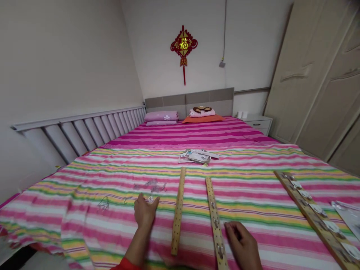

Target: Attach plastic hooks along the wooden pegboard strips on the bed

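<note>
R hand (243,242) at 5 o'clock, curled; contents: can't tell.
Drilled strip (214,213) w/ 3 metal fittings (216,222) just at its 9 o'clock; bare strip (179,210), 6 o'clock. L hand (145,210), 7 o'clock, thumb & fingers spread abt 1 clear pc (151,199).

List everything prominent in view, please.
Drilled wooden strips: two, tan, centre.
Metal fittings: several, silvery, right strip.
Wooden board with discs: one, brown, right.
Plastic pieces: several, clear, left.
Strand tangle: one, dark, left.
Packet pile: one, whitish, centre.
Striped sheet: one, multicoloured, foreground.
Bedding stacks: two, purple, pink, back.
Headboard: one, grey, back.
Knotted hanging: one, red, back.
Slatted panel: one, grey, left.
Nightstand: one, white, right.
Wardrobe: one, beige, right.
Left hand: one, near pieces.
Right hand: one, beside strip.
</note>
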`<state>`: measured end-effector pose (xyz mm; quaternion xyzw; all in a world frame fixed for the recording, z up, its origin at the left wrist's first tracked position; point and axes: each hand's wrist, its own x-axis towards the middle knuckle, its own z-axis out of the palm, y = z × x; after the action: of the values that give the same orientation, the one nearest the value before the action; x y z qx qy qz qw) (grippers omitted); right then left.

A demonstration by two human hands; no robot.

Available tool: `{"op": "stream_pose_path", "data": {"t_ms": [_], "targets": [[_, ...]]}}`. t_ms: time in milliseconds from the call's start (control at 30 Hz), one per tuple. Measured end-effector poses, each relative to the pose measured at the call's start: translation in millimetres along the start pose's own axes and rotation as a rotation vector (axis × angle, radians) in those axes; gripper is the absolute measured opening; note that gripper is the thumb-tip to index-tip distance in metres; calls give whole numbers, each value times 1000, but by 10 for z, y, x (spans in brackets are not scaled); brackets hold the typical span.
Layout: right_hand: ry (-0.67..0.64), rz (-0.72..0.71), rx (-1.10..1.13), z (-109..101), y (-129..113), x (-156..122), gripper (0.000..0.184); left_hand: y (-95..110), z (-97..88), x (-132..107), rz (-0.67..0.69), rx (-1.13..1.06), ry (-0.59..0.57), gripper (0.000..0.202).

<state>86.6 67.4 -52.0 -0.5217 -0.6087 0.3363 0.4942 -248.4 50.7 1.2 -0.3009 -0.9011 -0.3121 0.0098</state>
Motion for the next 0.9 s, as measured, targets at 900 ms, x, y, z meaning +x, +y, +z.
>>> {"op": "stream_pose_path", "data": {"t_ms": [900], "targets": [[20, 20, 168, -40, -83, 59, 31, -240, -268, -100, 56, -450, -150, 46]]}}
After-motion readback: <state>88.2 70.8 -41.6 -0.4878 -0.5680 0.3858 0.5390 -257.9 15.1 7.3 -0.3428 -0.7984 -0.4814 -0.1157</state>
